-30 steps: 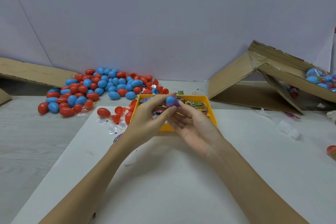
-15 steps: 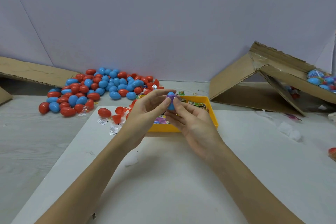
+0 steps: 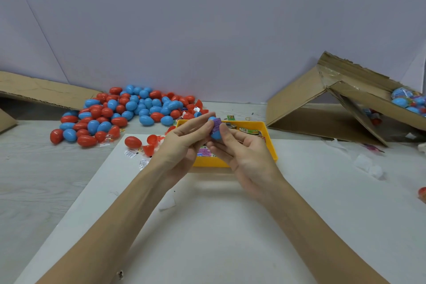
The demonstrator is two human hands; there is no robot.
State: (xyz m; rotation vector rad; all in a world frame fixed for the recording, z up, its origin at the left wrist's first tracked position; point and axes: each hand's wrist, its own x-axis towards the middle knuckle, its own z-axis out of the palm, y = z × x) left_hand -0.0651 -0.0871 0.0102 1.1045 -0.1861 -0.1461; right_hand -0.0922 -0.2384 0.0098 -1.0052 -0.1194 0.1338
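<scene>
Packets with printed faces lie in the yellow tray (image 3: 270, 145), partly hidden behind your hands. Far right, the tipped cardboard box (image 3: 299, 99) holds wrapped blue eggs (image 3: 402, 98). Your left hand (image 3: 184, 143) and right hand (image 3: 244, 154) both pinch one blue egg (image 3: 216, 135) over the tray's far left corner, a purple label (image 3: 216, 125) round its middle. A pile of red and blue eggs (image 3: 129, 110) lies far left; one red egg (image 3: 133, 142) sits left of the tray. The label's writing is too small to read.
</scene>
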